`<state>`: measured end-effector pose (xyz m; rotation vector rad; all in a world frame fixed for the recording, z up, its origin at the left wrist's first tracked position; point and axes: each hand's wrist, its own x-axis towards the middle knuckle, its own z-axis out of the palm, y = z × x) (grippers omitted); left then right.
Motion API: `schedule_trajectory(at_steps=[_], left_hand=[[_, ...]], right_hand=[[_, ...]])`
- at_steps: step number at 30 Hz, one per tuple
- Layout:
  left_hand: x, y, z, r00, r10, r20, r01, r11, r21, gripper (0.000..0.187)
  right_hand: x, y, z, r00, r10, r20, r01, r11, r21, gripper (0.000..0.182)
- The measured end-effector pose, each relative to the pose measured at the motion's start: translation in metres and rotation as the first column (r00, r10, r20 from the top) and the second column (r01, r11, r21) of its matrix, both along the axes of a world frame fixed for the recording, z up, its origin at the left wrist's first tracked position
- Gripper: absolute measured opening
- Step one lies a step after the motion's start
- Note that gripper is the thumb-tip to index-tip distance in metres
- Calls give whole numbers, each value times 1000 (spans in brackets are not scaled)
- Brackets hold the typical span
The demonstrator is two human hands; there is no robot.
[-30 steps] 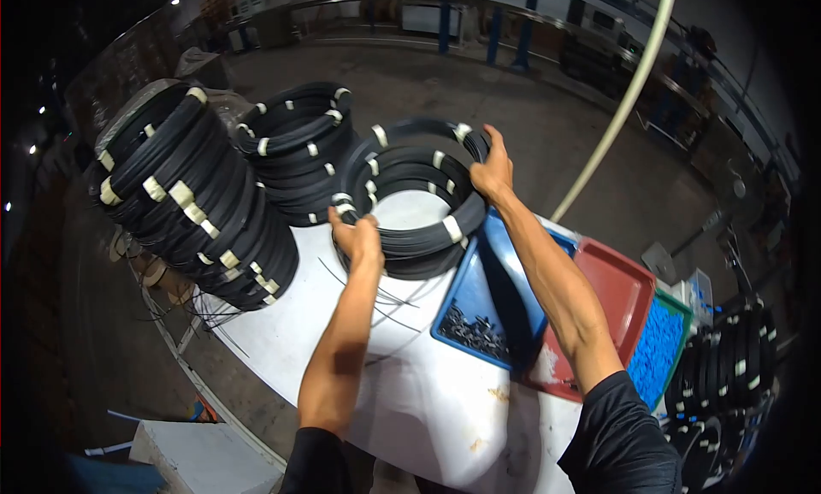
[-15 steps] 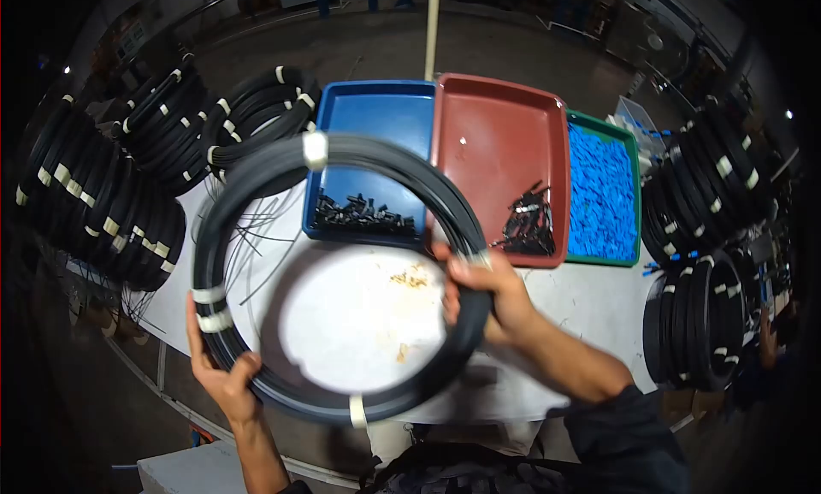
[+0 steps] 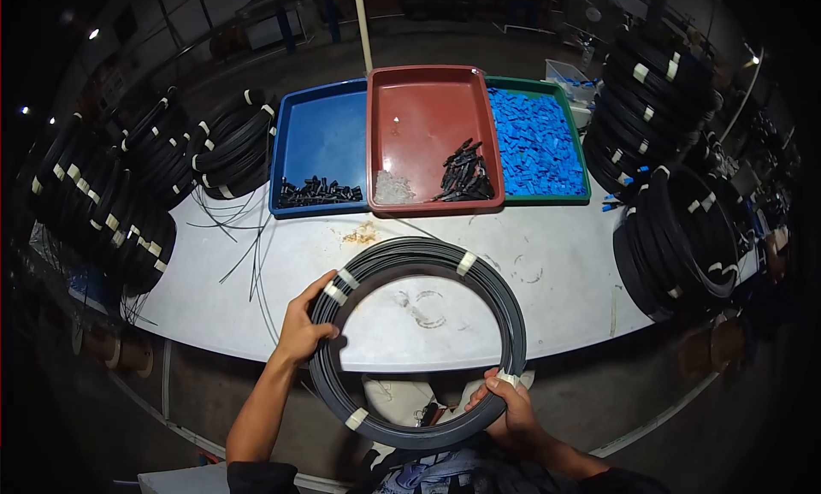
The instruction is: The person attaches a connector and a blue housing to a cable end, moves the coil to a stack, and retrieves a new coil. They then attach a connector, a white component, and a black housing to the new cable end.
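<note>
The black cable coil (image 3: pixel 402 256) lies directly between the person's 2 hands, already in contact with each, so neither hand is nearer to it. Being a ring, it has no single long axis; its round face is turned up toward the head camera. The far arc is over the tabletop (image 3: pixel 569 289), and the near arc hangs past the front edge, close to the person's body (whether the far side rests on the surface, I cannot tell).

The left hand (image 3: pixel 304 325) grips the coil's left side, its thumb on the inner rim and its fingers wrapped around the outside, just below 2 white tape bands (image 3: pixel 335 293) set close together. The right hand (image 3: pixel 510 406) has the lower right side, thumb on top beside another white band and fingers curled in through the opening. Both sets of fingers are closed around the bundle, neither spread wide.

Beyond the coil stand 3 trays side by side: a blue tray (image 3: pixel 321 135) with black pieces, a red tray (image 3: pixel 428 118) with black and clear pieces, and a green tray (image 3: pixel 547 201) full of blue pieces.
</note>
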<state>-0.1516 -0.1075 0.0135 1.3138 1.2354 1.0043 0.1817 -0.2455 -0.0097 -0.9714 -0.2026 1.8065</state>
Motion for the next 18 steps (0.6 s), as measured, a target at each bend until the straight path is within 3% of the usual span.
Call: schedule_trajectory(at_steps=[6,7,8,10,11,12,14,15,16,18], left_hand=[[17,28,-15,985,-155,-73,149,985,-83,94],[21,34,-21,980,-170,-103,176,983,49,90],[22,39,-21,980,-173,-100,179,983,50,90],[26,53,-14,966,-235,-108,222,968,-120,93],[28,59,-14,960,-255,-113,245,965,-96,92],[29,64,-13,960,-255,-112,245,965,-95,92],[31,72,-14,934,-300,-193,306,952,0,87],[33,74,-14,931,-301,-205,310,951,13,84],[32,78,-16,931,-302,-204,311,950,14,84],[31,82,-20,928,-306,-214,322,946,47,75]], right_hand=[[-5,-30,-5,995,-98,10,99,993,-66,25],[-5,-35,-9,997,-73,14,74,993,-93,30],[-8,-37,-8,997,-77,16,78,993,-92,30],[-13,-43,-3,992,-109,-60,101,987,-125,31],[-12,-51,-14,991,-71,-112,63,995,-74,44],[-13,-56,-25,991,-71,-111,63,995,-73,44],[-13,-64,-45,985,109,-131,-82,978,194,60],[-8,-69,-49,978,208,33,-206,909,362,62],[-3,-71,-53,978,207,34,-205,909,363,62],[2,-69,-45,892,407,196,-414,910,-10,52]])
